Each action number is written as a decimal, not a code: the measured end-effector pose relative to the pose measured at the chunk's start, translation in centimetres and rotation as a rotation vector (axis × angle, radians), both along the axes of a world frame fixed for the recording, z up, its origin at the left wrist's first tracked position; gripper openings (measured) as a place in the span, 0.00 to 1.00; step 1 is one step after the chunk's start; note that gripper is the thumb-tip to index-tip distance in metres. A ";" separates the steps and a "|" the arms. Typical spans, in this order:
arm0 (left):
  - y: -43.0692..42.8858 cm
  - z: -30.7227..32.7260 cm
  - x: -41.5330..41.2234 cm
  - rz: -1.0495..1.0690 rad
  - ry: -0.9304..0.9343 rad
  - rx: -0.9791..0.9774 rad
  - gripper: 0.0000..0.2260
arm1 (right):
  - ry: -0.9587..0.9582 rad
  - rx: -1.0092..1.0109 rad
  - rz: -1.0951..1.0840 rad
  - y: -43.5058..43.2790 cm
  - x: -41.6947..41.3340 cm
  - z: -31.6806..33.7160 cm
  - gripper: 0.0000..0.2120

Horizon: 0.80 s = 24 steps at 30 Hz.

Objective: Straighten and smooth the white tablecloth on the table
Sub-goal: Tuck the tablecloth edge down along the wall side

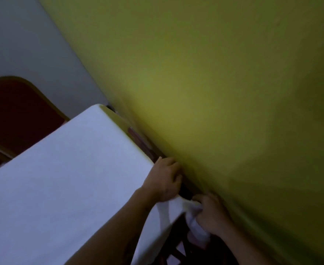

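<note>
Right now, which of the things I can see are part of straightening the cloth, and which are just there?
Part of the job:
- white tablecloth spread over the table
- left hand, pressing at the cloth's wall-side edge
- right hand, grip closed on a bunched cloth corner

Just there:
- red chair behind the table
- yellow-green wall beside the table
</note>
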<state>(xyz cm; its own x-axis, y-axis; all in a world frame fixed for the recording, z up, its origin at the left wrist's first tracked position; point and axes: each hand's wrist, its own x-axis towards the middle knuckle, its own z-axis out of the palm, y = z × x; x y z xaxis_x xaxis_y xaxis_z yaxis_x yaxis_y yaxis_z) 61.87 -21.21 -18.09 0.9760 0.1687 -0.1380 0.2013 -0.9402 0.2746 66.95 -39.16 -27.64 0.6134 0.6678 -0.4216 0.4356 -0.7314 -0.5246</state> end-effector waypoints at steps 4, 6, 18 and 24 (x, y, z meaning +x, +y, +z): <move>5.1 0.6 -1.1 0.075 -0.024 0.040 0.18 | 0.070 0.278 0.066 2.4 0.7 2.2 0.28; 7.1 0.2 -1.7 0.163 0.076 0.026 0.13 | 0.059 0.361 0.085 3.0 1.1 2.9 0.21; 8.2 0.5 1.5 0.379 0.172 0.011 0.10 | 0.080 0.380 -0.068 3.7 2.4 3.9 0.06; 6.1 -1.3 3.2 0.334 0.280 0.088 0.08 | 0.047 0.334 -0.124 1.9 2.2 2.6 0.03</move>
<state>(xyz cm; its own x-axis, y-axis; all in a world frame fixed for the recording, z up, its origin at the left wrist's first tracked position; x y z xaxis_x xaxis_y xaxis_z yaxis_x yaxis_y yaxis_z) 65.03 -15.16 -19.43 0.7928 0.4915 -0.3603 0.5534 -0.8283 0.0877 69.12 -37.23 -25.05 0.6836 0.6951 -0.2224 0.3243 -0.5623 -0.7607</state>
